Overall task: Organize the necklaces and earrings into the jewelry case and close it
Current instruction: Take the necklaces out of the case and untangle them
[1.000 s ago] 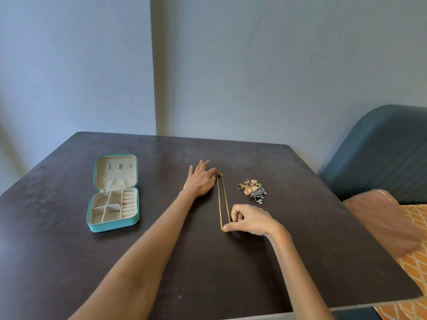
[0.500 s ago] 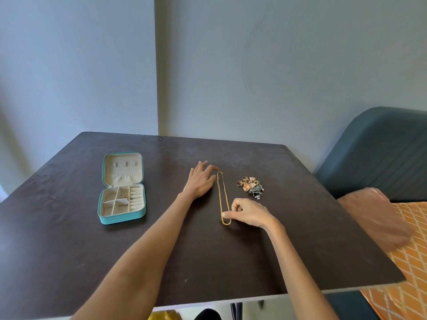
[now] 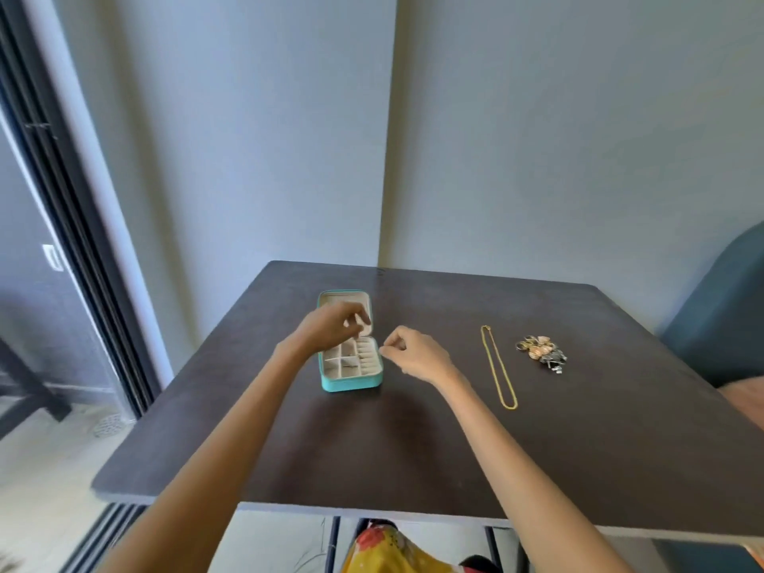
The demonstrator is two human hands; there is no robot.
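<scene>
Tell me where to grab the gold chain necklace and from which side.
Pinch the near rounded end of the gold chain necklace, coming from above on its left, the side nearest the right hand. It lies flat on the table as a long doubled loop, clear of the earring pile, so lifting one end should let it hang untangled.

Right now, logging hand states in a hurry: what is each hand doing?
Left hand: over the open jewelry case, fingers curled; any hold cannot be told.
Right hand: beside the case, fingers curled; contents cannot be told.
</scene>
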